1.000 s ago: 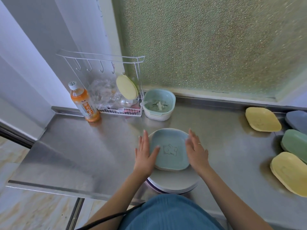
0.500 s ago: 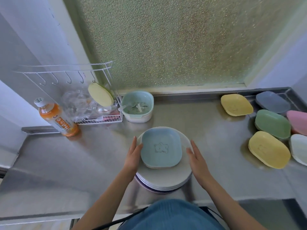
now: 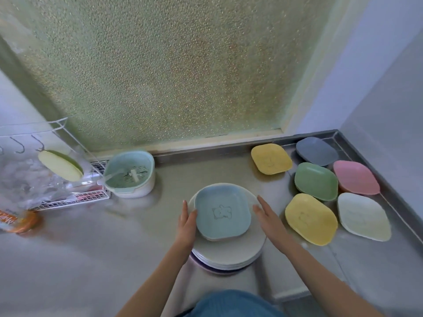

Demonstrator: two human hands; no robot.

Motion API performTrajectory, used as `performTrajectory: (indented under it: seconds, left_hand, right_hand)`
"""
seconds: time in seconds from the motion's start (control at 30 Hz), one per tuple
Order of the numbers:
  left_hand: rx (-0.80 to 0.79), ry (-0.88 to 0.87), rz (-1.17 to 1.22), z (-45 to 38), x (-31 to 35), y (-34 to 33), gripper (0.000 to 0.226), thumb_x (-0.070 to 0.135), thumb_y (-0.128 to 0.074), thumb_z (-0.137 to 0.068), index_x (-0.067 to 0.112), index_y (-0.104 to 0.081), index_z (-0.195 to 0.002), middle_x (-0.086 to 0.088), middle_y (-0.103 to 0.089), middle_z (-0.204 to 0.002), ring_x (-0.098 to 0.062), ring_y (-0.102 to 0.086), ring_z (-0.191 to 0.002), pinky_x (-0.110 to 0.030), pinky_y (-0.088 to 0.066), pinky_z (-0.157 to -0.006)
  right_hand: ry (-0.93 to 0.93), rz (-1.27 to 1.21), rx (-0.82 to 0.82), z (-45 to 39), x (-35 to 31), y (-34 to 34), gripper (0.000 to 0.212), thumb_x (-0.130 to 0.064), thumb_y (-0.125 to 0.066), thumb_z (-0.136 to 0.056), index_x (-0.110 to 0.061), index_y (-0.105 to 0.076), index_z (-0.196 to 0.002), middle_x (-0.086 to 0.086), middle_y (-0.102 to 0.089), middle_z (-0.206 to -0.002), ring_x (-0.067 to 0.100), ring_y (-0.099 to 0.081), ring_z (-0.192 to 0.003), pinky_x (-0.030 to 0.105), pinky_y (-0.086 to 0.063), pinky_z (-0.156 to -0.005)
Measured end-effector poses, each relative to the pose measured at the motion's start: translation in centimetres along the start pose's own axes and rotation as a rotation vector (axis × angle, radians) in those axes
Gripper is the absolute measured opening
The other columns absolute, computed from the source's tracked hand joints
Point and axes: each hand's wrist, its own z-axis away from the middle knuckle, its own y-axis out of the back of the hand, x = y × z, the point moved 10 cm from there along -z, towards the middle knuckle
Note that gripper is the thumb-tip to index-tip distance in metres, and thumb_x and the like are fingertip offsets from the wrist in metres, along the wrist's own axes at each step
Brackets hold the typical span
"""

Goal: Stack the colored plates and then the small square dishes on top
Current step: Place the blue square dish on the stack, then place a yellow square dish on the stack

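Observation:
A stack of round plates [image 3: 231, 252] stands near the counter's front edge. On top lies a light blue square dish [image 3: 222, 213] with a bear drawing, and another dish edge shows under it. My left hand [image 3: 187, 221] touches the dish's left side with straight fingers. My right hand [image 3: 267, 217] is flat at the right side of the dish, over the plate rim, a little apart from the dish. Several more square dishes lie to the right: yellow [image 3: 271, 158], grey-blue [image 3: 317, 150], green [image 3: 315, 180], pink [image 3: 356, 177], yellow [image 3: 310, 218] and white [image 3: 364, 216].
A mint strainer bowl [image 3: 129, 173] stands at the back left beside a white wire rack [image 3: 75, 197] holding a pale yellow lid [image 3: 60, 165]. An orange drink bottle [image 3: 16, 221] is at the far left. The steel counter [image 3: 91, 248] ends in a raised rim at right.
The view has swung right, showing more dishes by the corner. My right hand has drawn slightly away from the blue dish to the right; my left hand stays against it.

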Motion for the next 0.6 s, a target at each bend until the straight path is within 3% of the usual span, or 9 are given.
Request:
performTrajectory:
  seconds: [0.1,0.27,0.37,0.53,0.6]
  left_hand:
    - [0.010,-0.002,-0.009,-0.1,0.7,-3.3,0.062,0.042,-0.044,-0.091,0.040,-0.016,-0.147,0.002,-0.028,-0.152,-0.025,-0.034,-0.137,-0.048,-0.031,-0.113]
    - [0.023,0.017,0.029,-0.6,0.2,-7.2,0.071,0.050,-0.048,-0.080,0.046,-0.018,-0.144,0.001,-0.028,-0.152,-0.025,-0.036,-0.135,-0.048,-0.033,-0.112]
    - [0.067,-0.007,0.055,-0.8,0.0,-8.2,0.060,0.038,-0.047,-0.092,0.041,-0.021,-0.146,0.000,-0.032,-0.151,-0.024,-0.038,-0.133,-0.044,-0.034,-0.111]
    - [0.146,-0.049,0.096,0.2,0.5,-8.5,0.054,0.029,-0.045,-0.096,0.033,-0.026,-0.147,0.003,-0.044,-0.136,-0.018,-0.045,-0.115,-0.033,-0.039,-0.093]
    - [0.209,-0.085,0.082,0.4,0.9,-8.3,0.051,0.026,-0.046,-0.096,0.029,-0.032,-0.145,0.003,-0.045,-0.137,-0.018,-0.045,-0.120,-0.033,-0.037,-0.099]
  right_hand:
    - [0.000,0.015,0.001,-1.6,0.5,3.1,0.050,-0.034,-0.035,-0.100,-0.022,-0.024,-0.147,-0.003,-0.025,-0.154,0.018,-0.024,-0.140,0.033,-0.018,-0.112]
    - [0.016,-0.025,0.002,-3.2,2.1,6.7,0.049,-0.034,-0.036,-0.099,-0.024,-0.026,-0.147,-0.005,-0.028,-0.153,0.016,-0.027,-0.139,0.033,-0.020,-0.113]
    - [0.056,-0.029,0.025,-3.1,2.5,8.6,0.046,-0.031,-0.037,-0.099,-0.022,-0.032,-0.145,-0.005,-0.035,-0.149,0.014,-0.032,-0.136,0.027,-0.022,-0.109]
    - [0.178,0.127,0.167,-1.2,5.3,12.2,0.036,-0.026,-0.036,-0.100,-0.017,-0.049,-0.132,0.001,-0.054,-0.134,0.015,-0.048,-0.122,0.025,-0.030,-0.102]
    - [0.179,0.281,0.144,-0.9,7.8,12.7,0.035,-0.027,-0.035,-0.100,-0.019,-0.053,-0.128,0.004,-0.059,-0.128,0.018,-0.053,-0.116,0.027,-0.034,-0.100]
